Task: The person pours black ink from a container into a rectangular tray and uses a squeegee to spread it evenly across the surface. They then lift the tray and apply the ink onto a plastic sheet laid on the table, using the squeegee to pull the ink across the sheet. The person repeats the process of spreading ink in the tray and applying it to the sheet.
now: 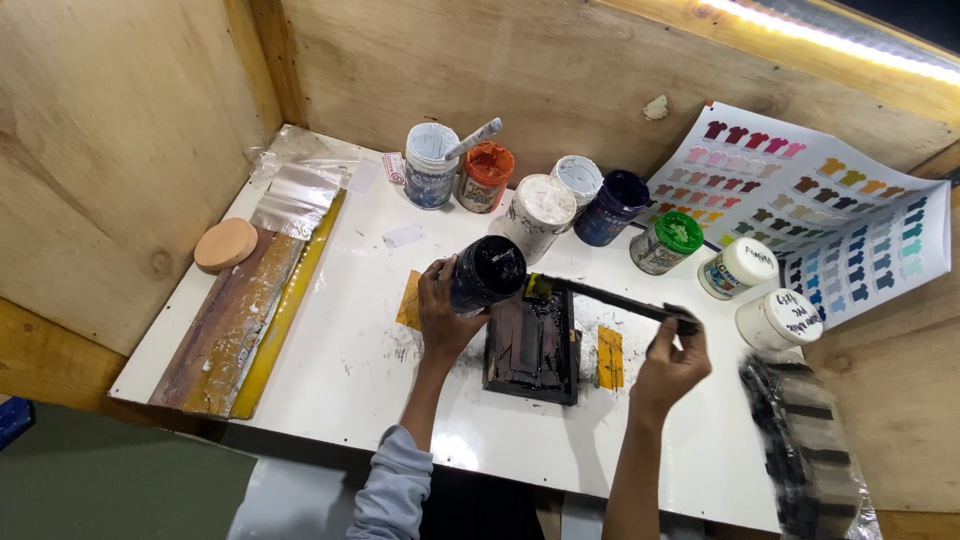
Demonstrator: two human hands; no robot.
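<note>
The left hand point(440, 310) is clamped on a tilted black ink jar point(485, 272) above the small black tray point(532, 345), mid-table; the jar's contents are indistinct. The right hand point(668, 368) pinches a long dark spatula point(600, 295) whose tip meets the jar mouth. The white table point(350, 350) sits inside plywood walls point(120, 150).

Beyond the fingers stand paint jars point(545, 208); a colour chart point(830, 215) lies right, a round tan lid point(225, 243) far left.
</note>
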